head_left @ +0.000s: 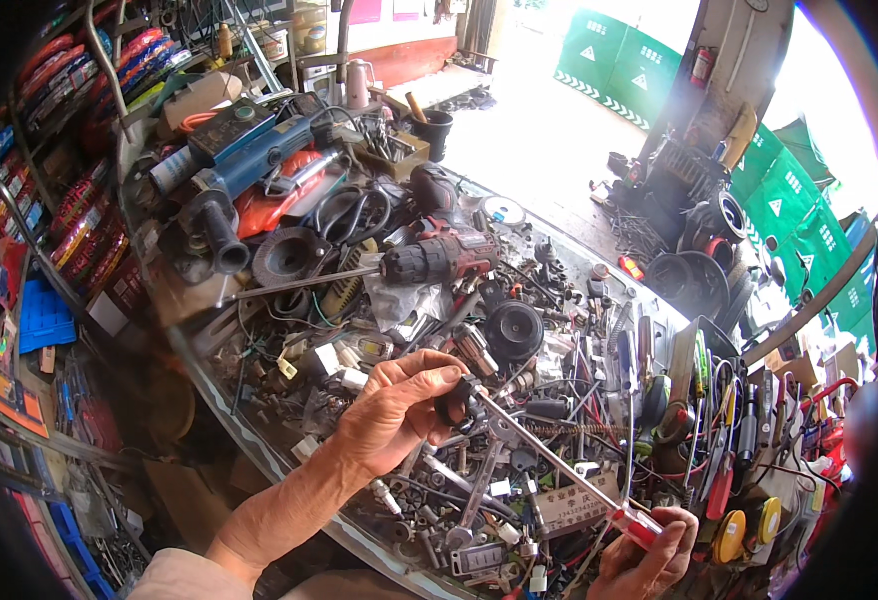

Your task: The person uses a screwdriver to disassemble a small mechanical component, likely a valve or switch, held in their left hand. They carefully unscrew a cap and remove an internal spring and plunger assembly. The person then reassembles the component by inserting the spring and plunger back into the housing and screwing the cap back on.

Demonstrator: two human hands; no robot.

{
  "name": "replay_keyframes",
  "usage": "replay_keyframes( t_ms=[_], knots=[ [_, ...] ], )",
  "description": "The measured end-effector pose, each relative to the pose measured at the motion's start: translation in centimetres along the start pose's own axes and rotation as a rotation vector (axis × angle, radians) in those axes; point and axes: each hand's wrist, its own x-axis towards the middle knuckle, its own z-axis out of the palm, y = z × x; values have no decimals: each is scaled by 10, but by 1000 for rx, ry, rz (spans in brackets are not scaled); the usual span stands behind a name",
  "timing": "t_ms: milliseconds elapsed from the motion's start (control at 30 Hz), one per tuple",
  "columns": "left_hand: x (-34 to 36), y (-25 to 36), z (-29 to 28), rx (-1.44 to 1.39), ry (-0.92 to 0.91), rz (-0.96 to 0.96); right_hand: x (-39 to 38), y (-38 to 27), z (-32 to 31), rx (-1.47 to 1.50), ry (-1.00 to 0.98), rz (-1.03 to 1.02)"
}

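Note:
Over the cluttered bench, my left hand (384, 415) is closed, pinching a small black part (454, 402) between thumb and fingers. What kind of part it is I cannot make out. My right hand (649, 560), low at the right, grips the red and clear handle of a screwdriver (551, 455). Its long metal shaft slants up to the left, and the tip meets the black part. Just beneath the shaft lie a wrench (481, 490) and a brown card (574, 506) with writing. A round black disc-shaped part (514, 330) rests beyond my left hand.
A cordless drill (434, 258) with a long bit lies across the pile, with a blue power tool (259, 160) behind it. Pliers and screwdrivers (724, 440) stand crowded at the right. Packed shelves (69, 210) line the left. Green barriers (624, 65) stand outside.

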Motion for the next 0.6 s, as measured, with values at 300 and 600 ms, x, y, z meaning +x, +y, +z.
replay_keyframes(
  t_ms=[300,600],
  knots=[
    [0,0,1,25,-10,3,-2,-3,4,169,-63,-153],
    [-1,1,2,6,-10,-15,1,-9,6,141,-80,-85]
  ],
)
